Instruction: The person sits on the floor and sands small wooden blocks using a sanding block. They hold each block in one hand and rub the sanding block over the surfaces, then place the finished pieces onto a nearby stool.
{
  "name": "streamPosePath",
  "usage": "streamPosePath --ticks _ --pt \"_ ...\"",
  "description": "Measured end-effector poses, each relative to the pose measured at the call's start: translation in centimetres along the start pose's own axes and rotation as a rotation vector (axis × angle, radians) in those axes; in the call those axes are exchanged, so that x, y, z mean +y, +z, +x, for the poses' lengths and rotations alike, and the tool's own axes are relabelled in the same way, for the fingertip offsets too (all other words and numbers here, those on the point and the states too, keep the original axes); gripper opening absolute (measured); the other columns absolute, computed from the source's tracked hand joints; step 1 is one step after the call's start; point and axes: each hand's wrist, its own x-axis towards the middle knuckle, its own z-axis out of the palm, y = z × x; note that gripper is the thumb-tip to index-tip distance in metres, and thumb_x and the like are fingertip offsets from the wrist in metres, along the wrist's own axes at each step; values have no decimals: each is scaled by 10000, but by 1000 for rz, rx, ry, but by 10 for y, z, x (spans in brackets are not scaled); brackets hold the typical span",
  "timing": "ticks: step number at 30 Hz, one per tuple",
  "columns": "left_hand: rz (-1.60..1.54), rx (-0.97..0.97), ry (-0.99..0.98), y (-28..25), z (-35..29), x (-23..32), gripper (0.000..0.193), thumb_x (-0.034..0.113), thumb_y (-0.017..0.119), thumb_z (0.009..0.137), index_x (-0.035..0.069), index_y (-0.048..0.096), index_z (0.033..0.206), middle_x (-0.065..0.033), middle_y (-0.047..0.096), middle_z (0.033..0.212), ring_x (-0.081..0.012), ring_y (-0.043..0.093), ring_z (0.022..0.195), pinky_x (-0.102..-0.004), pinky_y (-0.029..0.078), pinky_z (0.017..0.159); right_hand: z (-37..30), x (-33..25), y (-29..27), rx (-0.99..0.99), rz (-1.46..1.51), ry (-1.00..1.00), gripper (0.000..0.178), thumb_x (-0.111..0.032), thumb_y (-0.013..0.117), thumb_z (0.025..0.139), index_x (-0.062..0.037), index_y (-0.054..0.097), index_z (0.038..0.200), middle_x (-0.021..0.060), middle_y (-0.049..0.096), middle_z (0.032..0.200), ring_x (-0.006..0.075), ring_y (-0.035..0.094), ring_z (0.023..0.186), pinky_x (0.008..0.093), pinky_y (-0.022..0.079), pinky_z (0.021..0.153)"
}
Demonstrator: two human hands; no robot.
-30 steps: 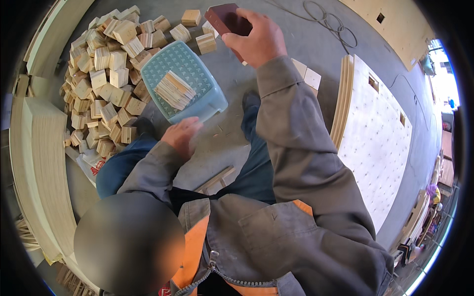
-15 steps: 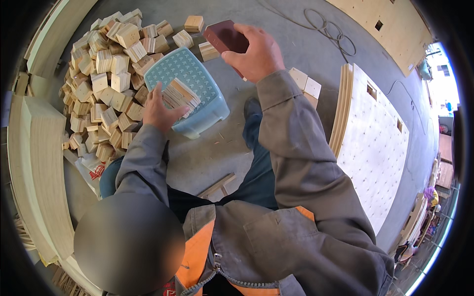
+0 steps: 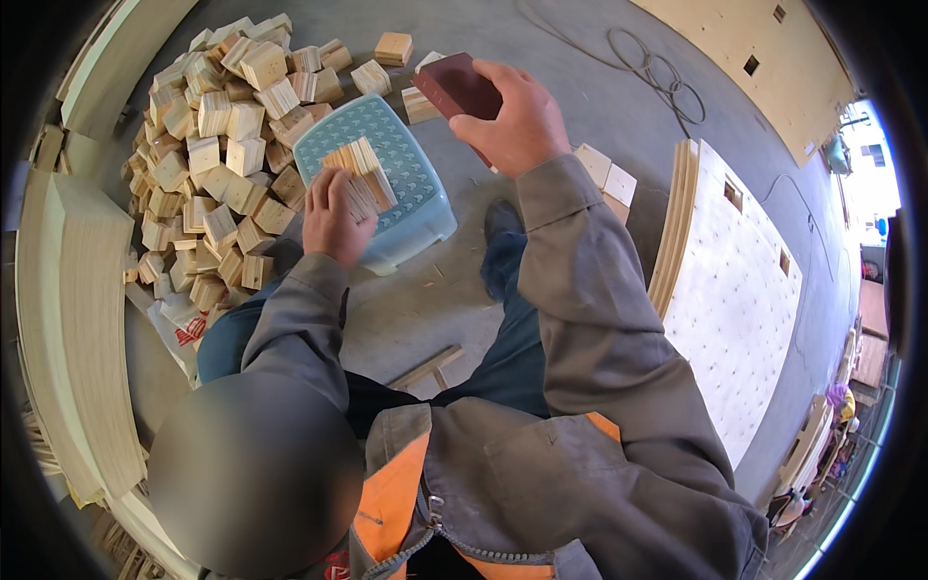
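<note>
A light blue plastic stool [image 3: 437, 224] with a patterned top stands in front of me. On its top rests a plywood block [image 3: 368, 172] with its layered edges showing. My left hand [image 3: 335, 217] grips this block from the near left side, fingers curled over it. My right hand [image 3: 517, 114] is raised beyond the stool's right side. It holds a flat reddish-brown sanding block [image 3: 458, 85] between thumb and fingers, apart from the plywood block. Part of the sanding block is hidden by that hand.
A large heap of plywood blocks [image 3: 220, 159] lies left of the stool. Several loose blocks [image 3: 393, 48] lie beyond it, and a few more blocks [image 3: 607, 178] sit to the right. Stacked plywood panels [image 3: 727, 280] stand at the right. A cable [image 3: 667, 82] coils on the floor.
My left hand's fingers have closed over the plywood block, where before they were spread around it. The block now sits turned on the stool. My right hand still holds the sanding block.
</note>
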Motion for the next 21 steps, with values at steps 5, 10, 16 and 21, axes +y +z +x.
streamPosePath --ticks 5,10,16,21 --pt "-4 -85 66 -6 -27 17 957 137 989 629 122 516 1461 -148 540 1475 -413 494 1442 -506 436 1201 1 0 0 2 -5 -5 723 -282 834 790 -33 657 1446 194 702 1379 394 639 1293 463 530 1107" --pt "-40 -117 3 -15 -31 18 1012 145 984 657 88 480 1533 -173 521 1525 -426 480 1468 -507 436 1205 0 0 1 0 -24 -1 718 -280 830 788 -44 662 1445 188 703 1379 391 639 1293 457 529 1107" --pt "-175 -63 -240 -17 -24 -2 1175 179 991 701 48 319 1656 -231 494 1578 -436 488 1468 -490 439 1221 -2 3 2 -39 -31 -9 709 -277 823 790 -40 662 1439 193 702 1373 395 638 1296 457 529 1105" --pt "-357 -117 -340 0 -30 -32 1276 181 1017 688 28 248 1695 -245 457 1636 -422 475 1502 -462 422 1246 -4 6 5 -76 -62 -33 707 -278 828 794 -33 662 1436 207 689 1391 398 633 1294 469 519 1110"
